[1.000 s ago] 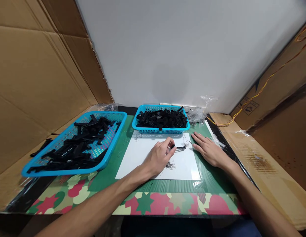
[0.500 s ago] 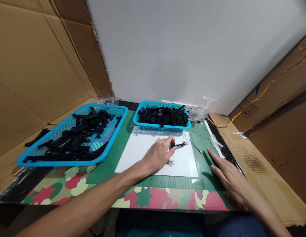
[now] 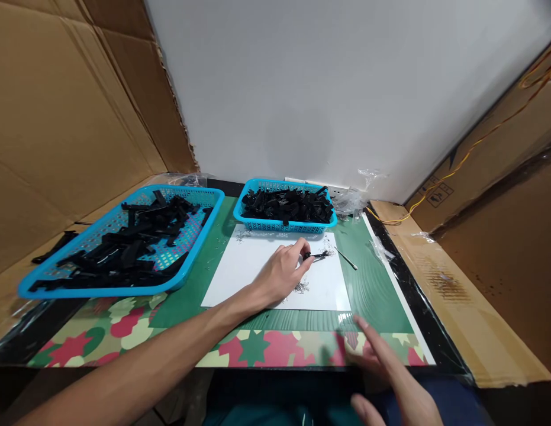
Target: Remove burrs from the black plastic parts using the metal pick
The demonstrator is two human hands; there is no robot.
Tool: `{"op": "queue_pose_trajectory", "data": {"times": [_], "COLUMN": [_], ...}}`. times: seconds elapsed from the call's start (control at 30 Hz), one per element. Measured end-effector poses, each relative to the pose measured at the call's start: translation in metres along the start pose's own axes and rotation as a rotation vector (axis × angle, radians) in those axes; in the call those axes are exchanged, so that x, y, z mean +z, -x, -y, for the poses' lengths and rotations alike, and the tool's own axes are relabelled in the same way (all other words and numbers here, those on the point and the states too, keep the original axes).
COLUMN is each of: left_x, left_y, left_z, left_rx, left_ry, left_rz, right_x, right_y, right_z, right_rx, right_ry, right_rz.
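My left hand (image 3: 284,273) rests over a white sheet (image 3: 239,269), its thumb and fingers closed round one end of a small black plastic part (image 3: 319,255). Around that part's far end and below the hand lie little heaps of fine wire-like pieces (image 3: 302,287), too small to name exactly. A thin metal rod-shaped tool (image 3: 346,258) lies across the sheet's right edge, untouched. My right hand (image 3: 390,373) hovers at the table's front edge, fingers apart and holding nothing.
A blue basket (image 3: 284,227) full of black parts stands behind the sheet. Another, larger blue basket (image 3: 186,275) with similar parts sits at left. Cardboard walls (image 3: 71,100) flank the table, and a yellow cable (image 3: 453,174) runs along the right one. Clear plastic wrap (image 3: 350,202) lies at the back.
My right hand has drawn back from the right of the sheet to the table's front edge. My left hand keeps hold of the black part. The view has shifted slightly.
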State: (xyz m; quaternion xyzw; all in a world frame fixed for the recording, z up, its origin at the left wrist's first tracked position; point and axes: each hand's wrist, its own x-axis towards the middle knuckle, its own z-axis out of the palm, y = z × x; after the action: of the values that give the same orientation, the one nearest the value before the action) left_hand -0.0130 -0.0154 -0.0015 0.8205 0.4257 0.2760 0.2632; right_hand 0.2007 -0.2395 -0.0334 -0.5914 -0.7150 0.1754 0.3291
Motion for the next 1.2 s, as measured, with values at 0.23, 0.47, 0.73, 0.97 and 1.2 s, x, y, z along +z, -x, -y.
{"op": "queue_pose_trajectory", "data": {"times": [0.23, 0.47, 0.73, 0.97, 1.2], "left_x": [0.000, 0.001, -0.004, -0.006, -0.008], "left_y": [-0.001, 0.001, 0.005, 0.009, 0.009], "left_z": [0.004, 0.002, -0.006, -0.003, -0.004], "left_rx": [-0.023, -0.010, 0.051, 0.122, 0.127], "left_ry": [0.103, 0.084, 0.113, 0.138, 0.208], "left_rz": [-0.058, -0.091, -0.101, -0.095, -0.191], "right_x": [-0.021, -0.021, -0.006, -0.041, -0.039], "right_y": [-0.040, -0.063, -0.079, -0.153, -0.229], "right_z": [0.034, 0.037, 0.010, 0.025, -0.030], "right_rx": [0.126, 0.101, 0.387, 0.168, -0.088], "right_ry": [-0.698, -0.728, -0.935, -0.540, -0.215], "right_rz": [0.001, -0.005, -0.103, -0.313, -0.110]}}
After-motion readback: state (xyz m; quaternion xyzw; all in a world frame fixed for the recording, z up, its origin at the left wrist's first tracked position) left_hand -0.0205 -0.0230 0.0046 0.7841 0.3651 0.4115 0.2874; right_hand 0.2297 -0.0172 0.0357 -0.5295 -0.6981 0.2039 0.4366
